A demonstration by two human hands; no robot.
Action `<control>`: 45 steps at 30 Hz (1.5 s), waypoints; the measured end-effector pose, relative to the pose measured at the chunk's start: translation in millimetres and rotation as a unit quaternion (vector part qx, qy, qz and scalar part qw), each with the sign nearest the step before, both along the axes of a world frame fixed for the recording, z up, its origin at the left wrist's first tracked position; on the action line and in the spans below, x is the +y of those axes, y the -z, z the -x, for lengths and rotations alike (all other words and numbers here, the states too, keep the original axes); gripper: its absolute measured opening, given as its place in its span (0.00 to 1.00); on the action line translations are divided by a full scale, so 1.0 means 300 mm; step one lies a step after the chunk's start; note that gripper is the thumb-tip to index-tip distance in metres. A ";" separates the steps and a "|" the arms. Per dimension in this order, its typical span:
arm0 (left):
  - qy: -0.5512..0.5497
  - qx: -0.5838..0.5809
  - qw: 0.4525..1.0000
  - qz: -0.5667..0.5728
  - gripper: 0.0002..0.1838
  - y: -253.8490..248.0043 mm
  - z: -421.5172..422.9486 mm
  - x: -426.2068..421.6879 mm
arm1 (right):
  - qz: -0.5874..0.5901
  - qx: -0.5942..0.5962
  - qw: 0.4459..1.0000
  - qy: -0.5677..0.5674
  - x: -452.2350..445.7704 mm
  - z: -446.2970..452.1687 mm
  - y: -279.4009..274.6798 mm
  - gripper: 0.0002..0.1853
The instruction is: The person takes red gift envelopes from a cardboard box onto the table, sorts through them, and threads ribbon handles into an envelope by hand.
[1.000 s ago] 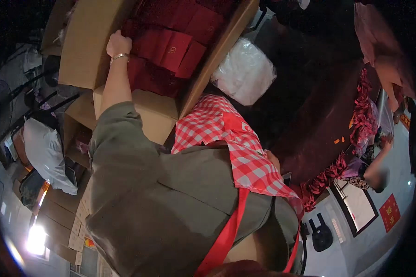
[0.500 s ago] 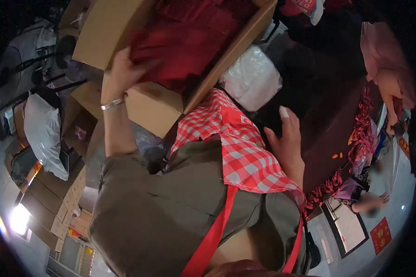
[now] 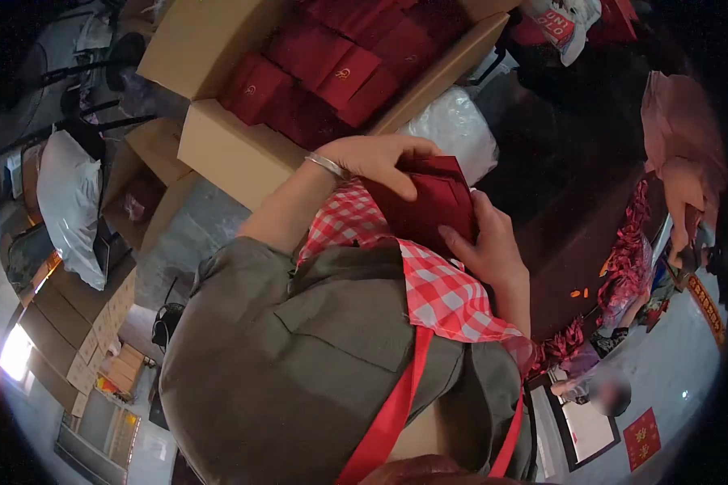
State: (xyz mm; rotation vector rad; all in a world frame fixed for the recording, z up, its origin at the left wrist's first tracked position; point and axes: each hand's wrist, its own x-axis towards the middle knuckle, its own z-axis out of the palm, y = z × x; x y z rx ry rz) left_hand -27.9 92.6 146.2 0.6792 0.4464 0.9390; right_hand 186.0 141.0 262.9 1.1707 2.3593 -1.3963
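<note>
In front of my chest, both hands hold dark red packets (image 3: 433,202), which look like a small stack. My left hand (image 3: 376,162), with a silver bracelet at the wrist, grips them from the upper left, thumb across the face. From the right, my right hand (image 3: 491,242) holds their edge between thumb and fingers. Above my left hand stands an open cardboard box (image 3: 239,153) with many similar red packets (image 3: 323,61) inside, some with gold marks. A red-and-white checked apron (image 3: 445,295) hangs below the held packets.
Beside the box lies a clear plastic-wrapped white bundle (image 3: 455,129). A smaller open carton (image 3: 150,182) and a white bag (image 3: 69,202) are at the left. At the right, another person's arm (image 3: 683,194) reaches over the dark table near red ruffled cloth (image 3: 631,259).
My left hand has come out of the box, bringing red packets down to my chest. My right hand has risen and closed on them. The view has shifted.
</note>
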 end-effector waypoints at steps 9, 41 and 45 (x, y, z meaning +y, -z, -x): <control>-0.278 0.736 0.610 0.099 0.44 0.532 0.170 0.056 | -0.107 -0.034 0.992 0.063 -0.087 -0.130 -0.001 0.23; -0.033 0.824 0.559 0.092 0.52 0.653 0.240 0.104 | -0.054 -0.055 0.976 0.202 -0.145 -0.176 -0.004 0.25; -0.091 0.735 0.663 0.109 0.37 0.534 0.392 0.137 | -0.057 -0.047 0.971 0.226 -0.152 -0.177 0.008 0.25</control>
